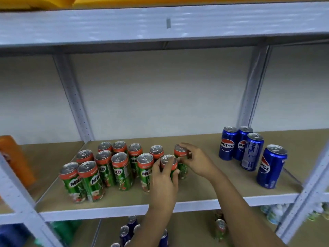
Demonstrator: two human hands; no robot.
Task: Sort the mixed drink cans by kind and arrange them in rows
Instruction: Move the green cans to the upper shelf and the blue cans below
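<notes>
Hands (pixel 178 168) each gripping a Milo can (pixel 169 164), seemingly upright, shelf (pixel 204 186)

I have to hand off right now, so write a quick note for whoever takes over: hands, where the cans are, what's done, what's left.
Left hand: fingers closed around a Milo can at the front right of the Milo group.
Right hand: gripping the next Milo can, just behind and to the right.
Milo cans: grouped upright on the left of the middle shelf, rows still loose.
Pepsi cans: four, upright, on the right, staggered.
Done: kinds separated on this shelf.
Left: set down both held cans, straighten the rows; more cans show on the lower shelf.
</notes>
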